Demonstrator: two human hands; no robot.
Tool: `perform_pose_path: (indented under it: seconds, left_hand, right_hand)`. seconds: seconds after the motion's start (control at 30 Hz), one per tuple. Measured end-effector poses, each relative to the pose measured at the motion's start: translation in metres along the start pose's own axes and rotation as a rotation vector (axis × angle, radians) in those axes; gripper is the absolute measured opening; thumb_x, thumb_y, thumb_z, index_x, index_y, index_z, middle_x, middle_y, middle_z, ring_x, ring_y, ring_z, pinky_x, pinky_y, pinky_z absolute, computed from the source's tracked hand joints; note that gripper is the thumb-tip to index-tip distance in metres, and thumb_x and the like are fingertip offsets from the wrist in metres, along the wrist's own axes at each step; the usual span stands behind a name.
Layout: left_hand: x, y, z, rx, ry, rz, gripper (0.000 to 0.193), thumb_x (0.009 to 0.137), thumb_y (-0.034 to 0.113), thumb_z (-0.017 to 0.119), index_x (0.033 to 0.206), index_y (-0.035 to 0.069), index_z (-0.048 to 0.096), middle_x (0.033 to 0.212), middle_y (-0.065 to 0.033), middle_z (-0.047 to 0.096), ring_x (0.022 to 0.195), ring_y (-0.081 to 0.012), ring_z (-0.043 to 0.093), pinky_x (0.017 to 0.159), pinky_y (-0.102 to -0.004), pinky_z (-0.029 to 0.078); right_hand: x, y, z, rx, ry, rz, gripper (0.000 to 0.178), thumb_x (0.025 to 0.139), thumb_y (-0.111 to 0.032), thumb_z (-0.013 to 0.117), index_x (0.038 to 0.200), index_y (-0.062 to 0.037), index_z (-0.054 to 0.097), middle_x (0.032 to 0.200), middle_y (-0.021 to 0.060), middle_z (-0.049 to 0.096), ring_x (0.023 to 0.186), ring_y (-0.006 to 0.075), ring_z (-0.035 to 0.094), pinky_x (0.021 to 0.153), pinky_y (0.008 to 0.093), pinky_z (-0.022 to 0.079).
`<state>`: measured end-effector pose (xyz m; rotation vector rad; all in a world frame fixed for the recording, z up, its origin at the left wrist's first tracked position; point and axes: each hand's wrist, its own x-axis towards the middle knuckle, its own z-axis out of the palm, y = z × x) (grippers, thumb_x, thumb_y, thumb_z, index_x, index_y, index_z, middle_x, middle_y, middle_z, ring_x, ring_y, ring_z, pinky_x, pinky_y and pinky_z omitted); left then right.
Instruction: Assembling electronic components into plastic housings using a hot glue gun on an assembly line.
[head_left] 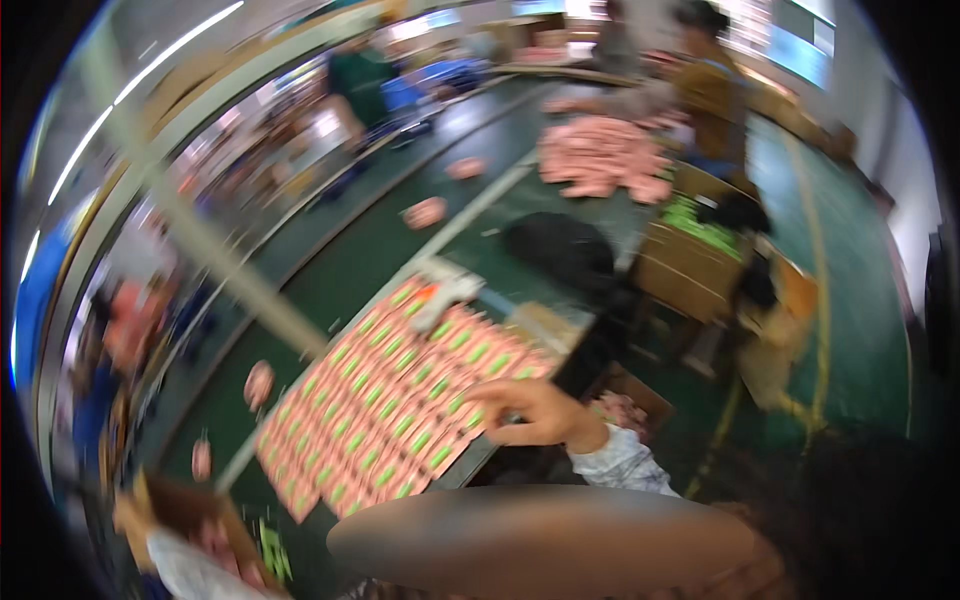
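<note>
Head view of a packing line, blurred by motion. A sheet-like array of small pink packets with green labels (395, 395) lies in tidy rows on the green surface (370, 250), running from near left to far right. The right hand (535, 412) rests at the array's near right edge, fingers (490, 392) extended and spread flat, touching the outermost packets; it is open, pressing rather than gripping. Its wrist is bent slightly inward and emerges from a pale patterned sleeve (622, 462). A broad, blurred forearm (545, 540) crosses the near edge of the frame from right to left; the left hand is not in view, so its state cannot be told.

A white tool-like object (445, 290) sits at the far end of the array, its kind unclear. Loose pink packets (425, 212) lie singly on the conveyor-like strip (330, 220) to the left, and a large heap of pink packets (605, 155) lies farther off, beside a person in a brown top (712, 95). A cardboard box holding green items (690, 255) stands to the right.

Judgement: handling the rows well probably calls for flat, even finger pressure at the edge, so that neighbouring packets stay aligned and none slips off the surface's near right edge.
</note>
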<state>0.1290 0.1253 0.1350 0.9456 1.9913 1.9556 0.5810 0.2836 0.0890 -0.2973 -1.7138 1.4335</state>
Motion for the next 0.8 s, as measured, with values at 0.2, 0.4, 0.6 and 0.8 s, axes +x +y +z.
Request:
perform_pose_path:
  seconds: [0.2, 0.4, 0.6, 0.8]
  left_hand:
    - [0.059, 0.12, 0.113, 0.053, -0.081, 0.138, 0.07, 0.088, 0.012, 0.065, 0.148, 0.005, 0.031, 0.087, -0.0128, 0.066, 0.069, -0.0177, 0.063, 0.054, -0.029, 0.049]
    - [0.275, -0.002, -0.031, 0.223, 0.132, 0.165, 0.07, 0.089, 0.016, 0.065, 0.151, 0.008, 0.032, 0.084, -0.0093, 0.065, 0.065, -0.0149, 0.059, 0.052, -0.0262, 0.046]
    - [0.245, -0.038, -0.002, 0.253, 0.098, 0.193, 0.069, 0.093, 0.017, 0.063, 0.154, 0.011, 0.031, 0.076, -0.0041, 0.061, 0.056, -0.0089, 0.051, 0.047, -0.022, 0.041]
    - [0.093, -0.053, 0.053, 0.518, -0.509, 0.563, 0.069, 0.092, 0.002, 0.061, 0.154, 0.011, 0.032, 0.062, 0.0039, 0.05, 0.051, -0.005, 0.043, 0.048, -0.0185, 0.038]
  right_hand:
    - [-0.002, -0.009, -0.014, 0.132, -0.009, -0.117, 0.049, 0.096, -0.015, 0.065, 0.141, -0.001, 0.05, 0.088, 0.0002, 0.057, 0.079, 0.0088, 0.055, 0.071, 0.0272, 0.047]
    - [-0.01, -0.01, -0.006, 0.029, 0.011, -0.067, 0.046, 0.096, -0.017, 0.065, 0.137, 0.0003, 0.053, 0.087, 0.0002, 0.06, 0.08, 0.0089, 0.057, 0.073, 0.0252, 0.047]
    - [-0.021, 0.015, 0.006, 0.27, 0.017, -0.017, 0.047, 0.096, -0.01, 0.064, 0.138, 0.0027, 0.05, 0.087, 0.0019, 0.06, 0.077, 0.0099, 0.057, 0.071, 0.0257, 0.048]
    - [-0.055, 0.027, 0.051, 0.238, -0.177, 0.22, 0.043, 0.095, -0.018, 0.067, 0.132, -0.0015, 0.055, 0.084, -0.0012, 0.057, 0.071, 0.006, 0.052, 0.067, 0.0232, 0.046]
